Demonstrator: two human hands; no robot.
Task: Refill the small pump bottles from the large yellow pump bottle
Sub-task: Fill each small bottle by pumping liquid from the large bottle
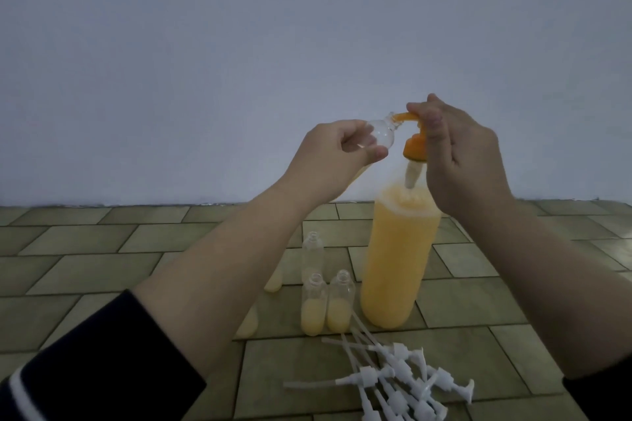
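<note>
Yellow liquid fills the big bottle [400,263], which stands on the tiled floor [102,249] near the wall [307,44]. Its orange pump [415,143] is lifted clear of the neck, the white stem [412,176] dipping into the opening. The right hand [468,161] pinches the pump head with fingers closed around it. At 9 o'clock from the pump, the left hand [338,154] grips a clear small bottle [143,135], tilted, its mouth touching the spout. At 7 o'clock from the big bottle stand three open small bottles: one empty [313,251], two part-filled [313,306] [339,302]. More lie partly hidden behind the left forearm. White pump tops [396,383] lie heaped at 6 o'clock.
</note>
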